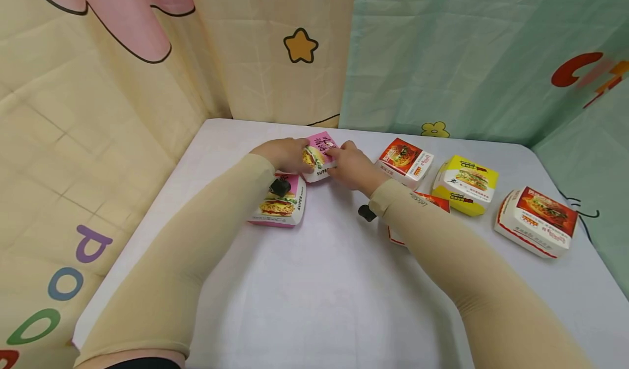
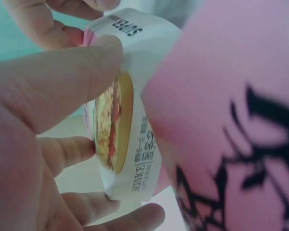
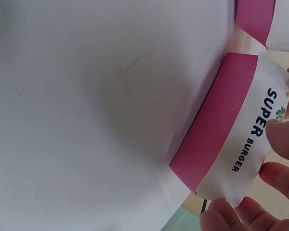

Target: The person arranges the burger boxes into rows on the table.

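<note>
A pink-and-white burger box with a burger picture is held between two hands at the back of the table. My left hand grips its left side; in the left wrist view the thumb lies across the white face and fingers reach the far edge. On the opposite side my right hand holds the box, its fingertips on the edge beside the "SUPER BURGER" print in the right wrist view. A second pink burger box sits nearer, partly behind the left wrist, and looms blurred in the left wrist view.
To the right stand a red-and-white box, a yellow box and another red-and-white box. One more red-topped box is partly hidden by the right forearm. Curtains hang behind the white table.
</note>
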